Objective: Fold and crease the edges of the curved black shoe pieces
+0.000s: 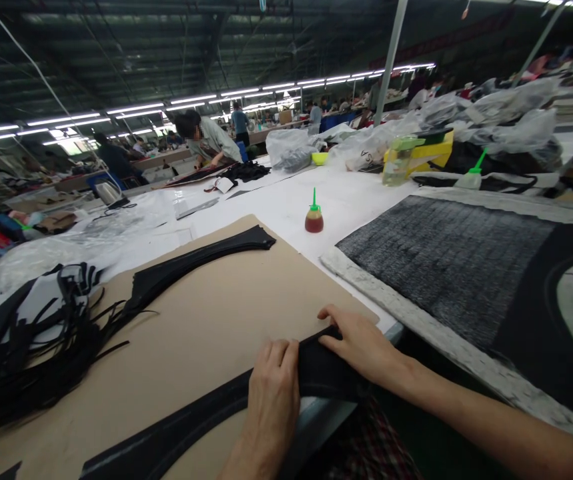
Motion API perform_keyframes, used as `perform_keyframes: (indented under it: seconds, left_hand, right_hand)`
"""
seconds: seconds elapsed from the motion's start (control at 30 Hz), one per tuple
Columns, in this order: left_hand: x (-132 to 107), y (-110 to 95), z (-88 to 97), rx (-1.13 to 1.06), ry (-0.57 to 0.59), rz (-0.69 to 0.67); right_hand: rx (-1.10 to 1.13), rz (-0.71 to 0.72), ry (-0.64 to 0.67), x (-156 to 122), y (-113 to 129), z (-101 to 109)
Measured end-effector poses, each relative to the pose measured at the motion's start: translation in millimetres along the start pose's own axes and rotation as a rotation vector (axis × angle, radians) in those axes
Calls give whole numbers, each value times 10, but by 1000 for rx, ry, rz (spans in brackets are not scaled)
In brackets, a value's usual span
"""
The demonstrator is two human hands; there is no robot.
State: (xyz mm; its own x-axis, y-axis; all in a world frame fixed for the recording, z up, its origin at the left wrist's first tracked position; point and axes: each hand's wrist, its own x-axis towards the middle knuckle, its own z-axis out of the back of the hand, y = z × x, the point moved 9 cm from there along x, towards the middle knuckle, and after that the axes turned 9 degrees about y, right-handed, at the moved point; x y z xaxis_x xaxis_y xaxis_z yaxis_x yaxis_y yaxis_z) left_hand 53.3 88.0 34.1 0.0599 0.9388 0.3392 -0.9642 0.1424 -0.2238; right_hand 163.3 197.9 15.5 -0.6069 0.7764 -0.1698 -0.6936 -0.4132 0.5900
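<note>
Take the clock as laid on the board, twelve pointing away from me. The biggest thing is the white table (276, 200), and on it lies the brown board (206, 333), the flat backing I'd want under as much of the work as possible. At three o'clock a broad black sheet (441, 267) lies on a pad; my right elbow is best held off it. At nine o'clock sits a heap of black strips (31, 360), whose loose ends reach onto the board and could snag a sliding piece.

The curved black piece (231, 398) I'm handling sweeps from seven o'clock round to four, where its wide end passes the table's edge. That overhang could sag, so I'd support it and pull gently along the curve, never across it. A similar black stack (196, 259) lies at twelve, well apart.

My left hand (273, 383) lies bent-fingered over the piece at four; whether it pinches underneath, I can't tell. My right hand (359, 340), at three, has thumb and forefinger parted about the far edge; how firmly it holds is hidden. Light, even pressure should avoid creases. Smallest, the green-tipped bottle (314, 221) stands upright at two.
</note>
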Motion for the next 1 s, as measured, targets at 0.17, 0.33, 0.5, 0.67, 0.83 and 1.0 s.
perform_keyframes:
  seconds: [0.17,0.33,0.5,0.67,0.83,1.0]
  left_hand:
    - [-31,-88,-76,116,66,-80]
    - [-93,-132,-168,176,65,-121]
    - [-121,-131,-200,202,52,-116]
    - [-99,-133,-190,191,67,-118]
    - [-86,-149,-170,199,56,-138]
    - [-86,-164,-163,226,46,-165]
  right_hand:
    - [-164,266,-135,-77,192,80]
    - [-215,496,-87,-170,345,58]
    - [-231,569,-25,-163,392,37]
    - [-251,569,-24,-86,356,-7]
    - [-247,567,1,-33,318,-60]
    - [-200,548,9,-7,309,-69]
